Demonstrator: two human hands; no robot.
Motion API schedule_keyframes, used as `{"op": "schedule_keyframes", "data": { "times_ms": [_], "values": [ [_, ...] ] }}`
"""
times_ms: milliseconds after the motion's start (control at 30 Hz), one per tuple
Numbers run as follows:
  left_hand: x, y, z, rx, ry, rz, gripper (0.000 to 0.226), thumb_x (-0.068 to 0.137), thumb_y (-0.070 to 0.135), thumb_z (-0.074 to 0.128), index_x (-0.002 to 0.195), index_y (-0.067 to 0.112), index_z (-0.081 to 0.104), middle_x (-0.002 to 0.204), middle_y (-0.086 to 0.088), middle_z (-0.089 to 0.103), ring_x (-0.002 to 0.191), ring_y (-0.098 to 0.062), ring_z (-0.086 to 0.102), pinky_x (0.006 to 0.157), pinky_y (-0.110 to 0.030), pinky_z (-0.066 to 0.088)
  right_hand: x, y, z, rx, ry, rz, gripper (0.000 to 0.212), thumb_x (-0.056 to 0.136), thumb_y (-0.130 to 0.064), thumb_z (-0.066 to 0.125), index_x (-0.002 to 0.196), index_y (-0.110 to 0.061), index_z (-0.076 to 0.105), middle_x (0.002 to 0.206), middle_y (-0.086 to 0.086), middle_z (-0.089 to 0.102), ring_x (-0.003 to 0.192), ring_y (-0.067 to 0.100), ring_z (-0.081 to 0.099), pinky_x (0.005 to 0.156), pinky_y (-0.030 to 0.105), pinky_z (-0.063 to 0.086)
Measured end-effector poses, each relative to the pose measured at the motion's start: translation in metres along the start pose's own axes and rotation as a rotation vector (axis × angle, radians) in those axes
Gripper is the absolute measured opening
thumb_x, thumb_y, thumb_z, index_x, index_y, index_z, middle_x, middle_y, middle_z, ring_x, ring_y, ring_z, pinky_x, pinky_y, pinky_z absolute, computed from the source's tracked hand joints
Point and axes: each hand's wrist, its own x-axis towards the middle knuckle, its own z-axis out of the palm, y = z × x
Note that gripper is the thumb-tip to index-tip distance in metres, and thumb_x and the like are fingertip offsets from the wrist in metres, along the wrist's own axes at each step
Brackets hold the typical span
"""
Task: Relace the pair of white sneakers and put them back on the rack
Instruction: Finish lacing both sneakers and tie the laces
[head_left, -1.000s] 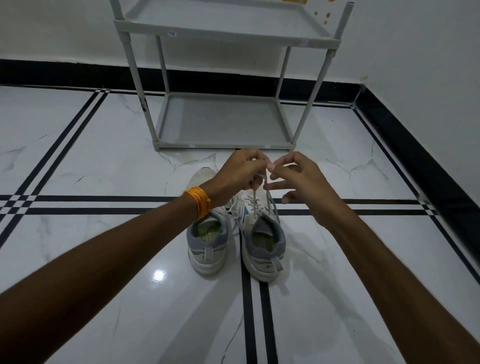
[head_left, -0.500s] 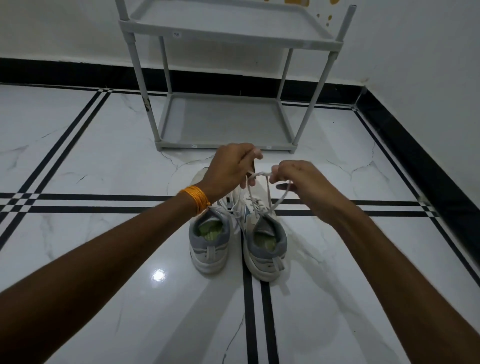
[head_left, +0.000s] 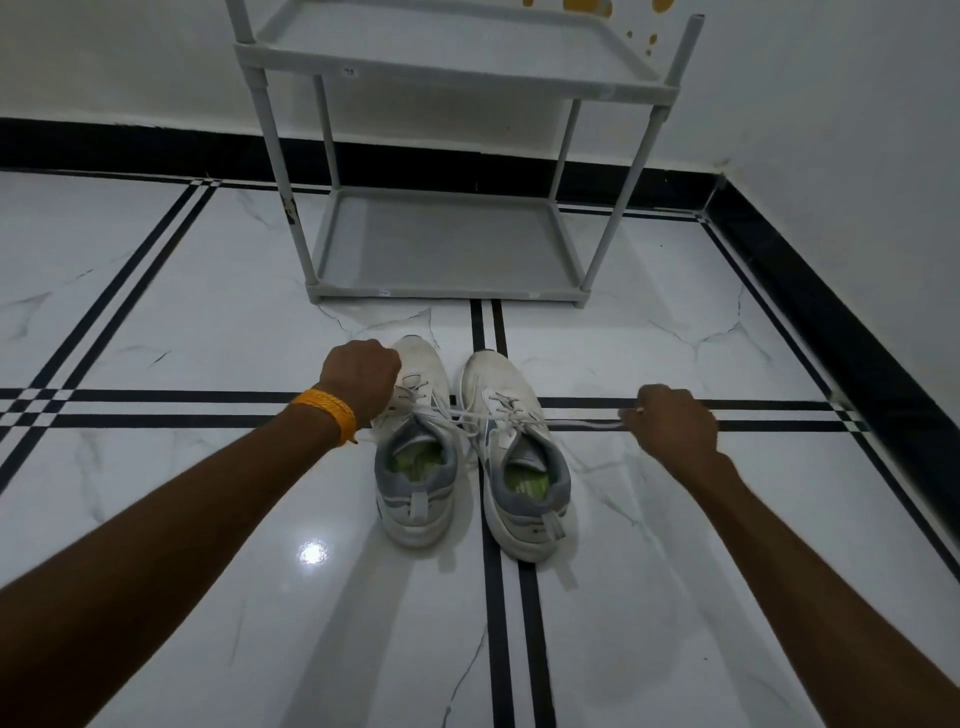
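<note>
While rack (head_left: 447, 244) bare, sneakers (head_left: 467, 447) on floor (head_left: 182, 338).

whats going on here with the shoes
A person is tying the lace on the right-hand sneaker. The left hand and right hand each grip an end and hold it stretched out sideways, taut across the shoe. The other sneaker sits beside it on the floor, toes toward the grey rack, whose visible shelves hold nothing. Neither shoe is back on it yet.
</note>
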Motion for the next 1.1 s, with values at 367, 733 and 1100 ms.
{"op": "schedule_keyframes", "data": {
  "times_ms": [367, 733, 1100],
  "values": [
    [-0.009, 0.09, 0.014, -0.723, -0.033, 0.224, 0.017, 0.089, 0.016, 0.058, 0.098, 0.006, 0.069, 0.097, -0.014, 0.072, 0.091, -0.031, 0.066, 0.075, -0.034, 0.049, -0.031, -0.065, -0.007, 0.6, -0.389, -0.26, 0.002, 0.082, -0.008, 0.072, 0.083, -0.01, 0.072, 0.089, 0.011, 0.074, 0.083, 0.024, 0.072, 0.078, 0.042, 0.061],
    [-0.01, 0.079, 0.014, -0.898, 0.125, 0.003, 0.034, 0.08, 0.028, 0.066, 0.061, 0.0, 0.063, 0.057, -0.018, 0.06, 0.054, -0.029, 0.054, 0.054, -0.035, 0.042, -0.038, -0.067, 0.016, 0.408, -0.005, -0.363, 0.009, 0.094, -0.013, 0.053, 0.09, -0.013, 0.061, 0.082, 0.006, 0.071, 0.071, 0.021, 0.063, 0.063, 0.034, 0.051],
    [-0.026, 0.084, 0.009, -0.297, 0.069, 0.268, 0.014, 0.083, 0.004, 0.054, 0.071, 0.012, 0.056, 0.082, -0.019, 0.066, 0.078, -0.036, 0.062, 0.06, -0.035, 0.039, -0.043, -0.051, 0.035, 0.147, -0.011, -0.327, 0.02, 0.088, -0.009, 0.058, 0.102, -0.017, 0.071, 0.095, 0.005, 0.074, 0.088, 0.025, 0.066, 0.07, 0.026, 0.043]
  ]
}}
